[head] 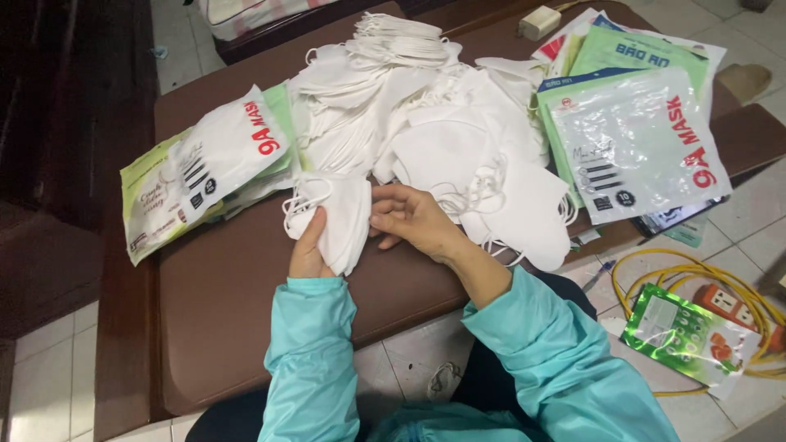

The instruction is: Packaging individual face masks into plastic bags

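Left hand [309, 245] gripped a mask stack [340, 217], fingers closed, near the bench's [221, 311] front edge. Right hand [413, 217] touched it, fingers loosely curled, holding nothing.

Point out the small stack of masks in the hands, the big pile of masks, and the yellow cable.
small stack of masks [344, 221]: head view, on its white front face.
big pile of masks [434, 123]: head view, middle of the heap.
yellow cable [696, 270]: head view, top of the coil.
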